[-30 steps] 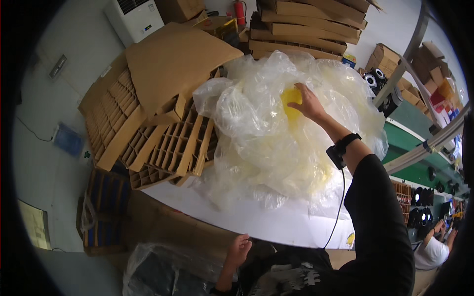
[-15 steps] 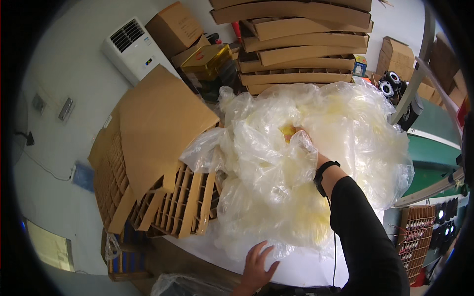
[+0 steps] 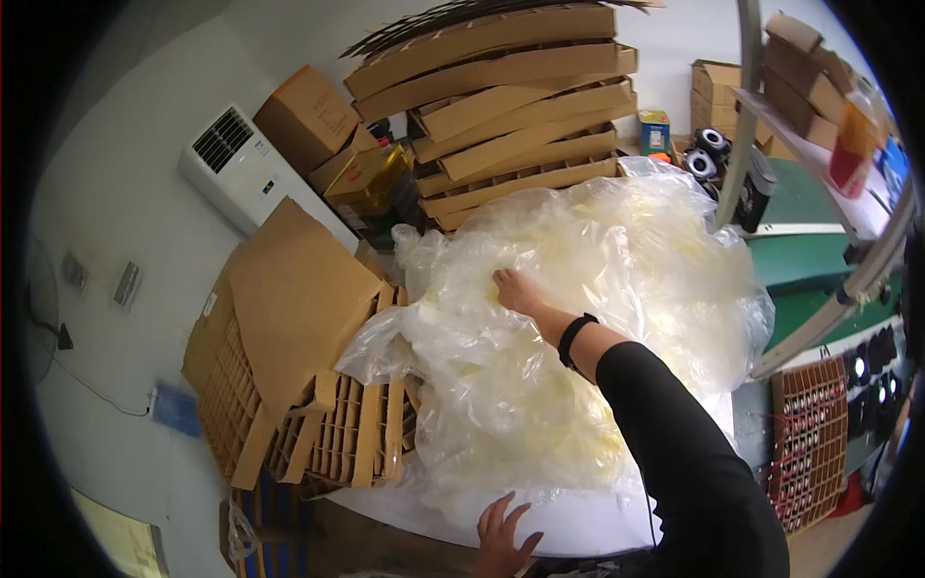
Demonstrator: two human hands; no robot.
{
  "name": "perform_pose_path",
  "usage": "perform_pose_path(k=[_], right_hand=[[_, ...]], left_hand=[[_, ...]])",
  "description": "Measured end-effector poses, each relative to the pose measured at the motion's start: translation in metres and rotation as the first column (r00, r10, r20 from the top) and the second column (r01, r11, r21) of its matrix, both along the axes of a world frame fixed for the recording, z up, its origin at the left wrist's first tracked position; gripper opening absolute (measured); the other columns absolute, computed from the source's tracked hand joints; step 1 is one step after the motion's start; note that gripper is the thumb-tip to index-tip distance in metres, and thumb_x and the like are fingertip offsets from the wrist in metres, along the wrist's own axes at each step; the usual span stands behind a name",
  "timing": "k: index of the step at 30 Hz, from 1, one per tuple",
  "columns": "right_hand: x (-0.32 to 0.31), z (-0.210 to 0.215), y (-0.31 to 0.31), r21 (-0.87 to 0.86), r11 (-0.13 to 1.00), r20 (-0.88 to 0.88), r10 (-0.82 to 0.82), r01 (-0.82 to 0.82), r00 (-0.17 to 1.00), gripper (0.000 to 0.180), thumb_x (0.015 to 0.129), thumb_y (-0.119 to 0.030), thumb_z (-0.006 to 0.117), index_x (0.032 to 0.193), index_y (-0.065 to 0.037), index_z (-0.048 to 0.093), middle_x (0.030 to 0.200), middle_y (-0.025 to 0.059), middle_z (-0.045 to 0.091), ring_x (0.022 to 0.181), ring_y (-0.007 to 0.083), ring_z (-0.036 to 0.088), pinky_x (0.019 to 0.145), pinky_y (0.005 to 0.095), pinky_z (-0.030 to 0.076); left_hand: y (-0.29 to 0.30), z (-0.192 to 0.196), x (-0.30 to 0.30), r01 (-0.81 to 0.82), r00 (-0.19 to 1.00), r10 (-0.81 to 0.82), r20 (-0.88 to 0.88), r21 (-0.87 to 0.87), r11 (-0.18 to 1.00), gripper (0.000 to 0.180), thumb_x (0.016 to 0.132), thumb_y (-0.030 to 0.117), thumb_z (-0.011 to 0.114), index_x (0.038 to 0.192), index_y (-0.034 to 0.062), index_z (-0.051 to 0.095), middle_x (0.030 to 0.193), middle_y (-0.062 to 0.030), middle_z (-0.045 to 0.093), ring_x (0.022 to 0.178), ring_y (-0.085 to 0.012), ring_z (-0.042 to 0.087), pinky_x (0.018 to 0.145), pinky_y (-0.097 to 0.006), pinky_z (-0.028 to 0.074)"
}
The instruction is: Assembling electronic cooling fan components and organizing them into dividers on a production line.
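Note:
A large heap of clear, yellow-tinged plastic bags (image 3: 568,385) covers most of the white table (image 3: 578,525). My right hand (image 3: 523,292) reaches far over the heap, its fingers curled down and closed on the crumpled film of a plastic bag near the upper left part. Folds of film partly hide those fingertips. A black band circles that wrist, and a thin cord hangs from it. My left hand (image 3: 505,536) is by the table's near edge, just below the heap, with fingers spread and nothing in them.
Left of the heap lean cardboard dividers (image 3: 347,424) under a flat cardboard sheet (image 3: 294,289). Stacked cardboard trays (image 3: 520,125) rise behind it. A metal frame post (image 3: 737,144) and green work surface (image 3: 800,260) stand at right, near a grid tray of small parts (image 3: 809,443).
My right hand has shifted left across the heap, and the yellow patch beside its fingers is mostly covered. My left hand stays low and spread. The whole view has turned slightly.

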State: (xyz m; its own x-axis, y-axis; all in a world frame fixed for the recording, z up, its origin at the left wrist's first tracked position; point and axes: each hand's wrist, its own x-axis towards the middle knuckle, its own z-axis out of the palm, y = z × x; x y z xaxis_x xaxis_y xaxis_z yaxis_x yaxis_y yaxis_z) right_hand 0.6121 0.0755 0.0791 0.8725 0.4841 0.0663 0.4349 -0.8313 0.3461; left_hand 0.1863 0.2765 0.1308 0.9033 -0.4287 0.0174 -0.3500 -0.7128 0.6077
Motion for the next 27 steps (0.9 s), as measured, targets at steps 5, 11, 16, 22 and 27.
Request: perform_pose_path(k=[5, 11, 16, 22, 27], right_hand=[[-0.086, 0.085, -0.008, 0.669, 0.734, -0.184, 0.011, 0.118, 0.983, 0.032, 0.085, -0.024, 0.057, 0.109, -0.004, 0.062, 0.095, 0.0152, 0.064, 0.089, 0.0306, 0.062, 0.080, 0.0430, 0.049], [-0.278, 0.155, -0.161, 0.994, 0.079, 0.072, 0.078, -0.078, 0.994, 0.014, 0.087, -0.008, 0.059, 0.097, 0.002, 0.064, 0.094, 0.0122, 0.066, 0.087, 0.0215, 0.064, 0.078, 0.0311, 0.049], [-0.428, -0.078, -0.294, 0.924, 0.049, -0.252, -0.665, 0.378, 0.703, 0.046, 0.080, -0.027, 0.071, 0.113, 0.000, 0.054, 0.107, 0.0167, 0.059, 0.097, 0.0215, 0.057, 0.084, 0.0333, 0.045], [-0.514, -0.163, -0.235, 0.538, -0.634, -0.840, -0.345, 0.556, 0.420, 0.088, 0.076, -0.034, 0.075, 0.141, -0.004, 0.024, 0.128, 0.0233, 0.046, 0.104, 0.0287, 0.055, 0.085, 0.0374, 0.047], [-0.436, -0.144, -0.195, 0.311, -0.876, -0.827, -0.058, 0.369, 0.559, 0.105, 0.076, -0.038, 0.075, 0.147, -0.021, -0.001, 0.145, 0.0200, 0.024, 0.132, 0.0341, 0.027, 0.092, 0.0567, 0.038]], left_hand=[[0.001, 0.019, -0.014, -0.083, 0.996, 0.085, 0.040, -0.060, 0.995, 0.052, 0.078, 0.028, 0.069, 0.122, 0.0073, 0.051, 0.136, -0.0164, 0.039, 0.124, -0.0361, 0.035, 0.103, -0.046, 0.027], [-0.018, 0.012, -0.014, 0.053, 0.997, -0.046, 0.064, -0.111, 0.992, 0.051, 0.078, 0.023, 0.069, 0.123, 0.0056, 0.049, 0.135, -0.0184, 0.038, 0.123, -0.0381, 0.035, 0.102, -0.047, 0.027], [-0.037, 0.011, -0.012, 0.130, 0.991, -0.131, 0.000, -0.077, 0.988, 0.050, 0.075, 0.017, 0.070, 0.119, 0.0039, 0.051, 0.136, -0.0175, 0.038, 0.122, -0.0379, 0.035, 0.102, -0.046, 0.028], [-0.044, -0.001, -0.011, 0.183, 0.981, -0.184, -0.060, -0.034, 0.983, 0.054, 0.076, 0.022, 0.070, 0.122, 0.0047, 0.048, 0.136, -0.0181, 0.036, 0.123, -0.0389, 0.033, 0.103, -0.048, 0.026], [-0.042, -0.053, -0.008, 0.144, 0.979, -0.113, -0.167, 0.185, 0.972, 0.083, 0.070, 0.037, 0.075, 0.136, 0.0058, 0.034, 0.141, -0.0252, 0.022, 0.127, -0.0466, 0.025, 0.104, -0.056, 0.018]])
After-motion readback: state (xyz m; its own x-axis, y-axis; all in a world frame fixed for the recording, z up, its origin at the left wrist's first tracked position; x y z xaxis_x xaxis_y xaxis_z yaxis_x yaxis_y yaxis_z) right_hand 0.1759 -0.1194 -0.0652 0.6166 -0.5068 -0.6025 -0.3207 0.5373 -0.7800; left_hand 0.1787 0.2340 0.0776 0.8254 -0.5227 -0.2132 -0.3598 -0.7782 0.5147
